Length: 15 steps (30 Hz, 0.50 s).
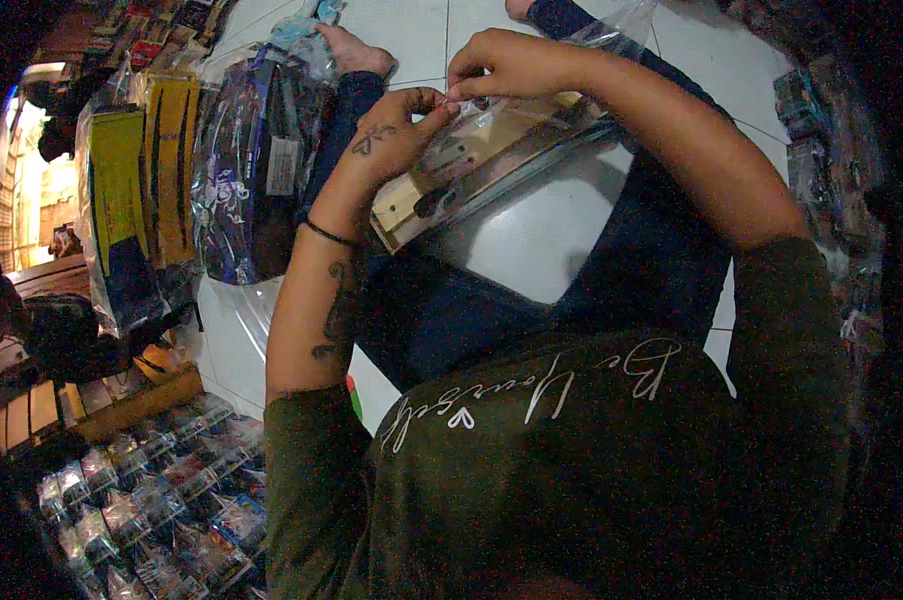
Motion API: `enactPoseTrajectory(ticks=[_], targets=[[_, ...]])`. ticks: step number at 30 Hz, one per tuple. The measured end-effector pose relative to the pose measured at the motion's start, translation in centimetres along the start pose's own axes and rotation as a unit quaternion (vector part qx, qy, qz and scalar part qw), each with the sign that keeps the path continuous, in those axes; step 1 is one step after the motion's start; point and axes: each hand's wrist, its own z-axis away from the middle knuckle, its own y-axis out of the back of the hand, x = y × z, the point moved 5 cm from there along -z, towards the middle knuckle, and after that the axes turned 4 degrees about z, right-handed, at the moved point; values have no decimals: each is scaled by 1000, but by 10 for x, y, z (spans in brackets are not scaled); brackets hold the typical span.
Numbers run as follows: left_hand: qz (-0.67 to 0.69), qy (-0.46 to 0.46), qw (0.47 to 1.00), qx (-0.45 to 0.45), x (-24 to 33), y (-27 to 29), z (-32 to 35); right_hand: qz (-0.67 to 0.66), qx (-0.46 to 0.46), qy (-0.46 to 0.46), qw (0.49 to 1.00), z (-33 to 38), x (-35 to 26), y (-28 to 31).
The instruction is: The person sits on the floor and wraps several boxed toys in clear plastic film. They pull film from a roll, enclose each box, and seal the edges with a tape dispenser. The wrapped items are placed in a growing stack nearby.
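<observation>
Between my legs, a long, light-coloured wooden piece [401, 212] with dark round marks lies at a slant, its right end higher in the view. Clear plastic wrapping [478, 122] covers it. My left hand [396, 135] is closed at the upper edge of this wrapping, thumb and fingertips pinching the film. Right against it, my right hand [521, 62] reaches in from the right and pinches the same spot of film. The fingertips of both hands nearly touch. Exactly how the film is folded there is too small to tell.
Left of my leg stand a dark purple bagged package [246, 190], a yellow package [171, 130] and a yellow-green one [119, 185]. Rows of small clear-wrapped packets [156, 500] fill the lower left. More stacked goods [809, 165] line the right side. White tiles [516, 255] form the floor.
</observation>
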Motion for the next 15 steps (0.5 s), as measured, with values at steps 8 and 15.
enactPoseTrajectory(ticks=[8,15], targets=[[189,131,971,-70,-17,-10,-10,504,185,215,816,40,-15,-28],[-259,-179,943,106,25,-15,11,318,94,209,920,20,8,-22]])
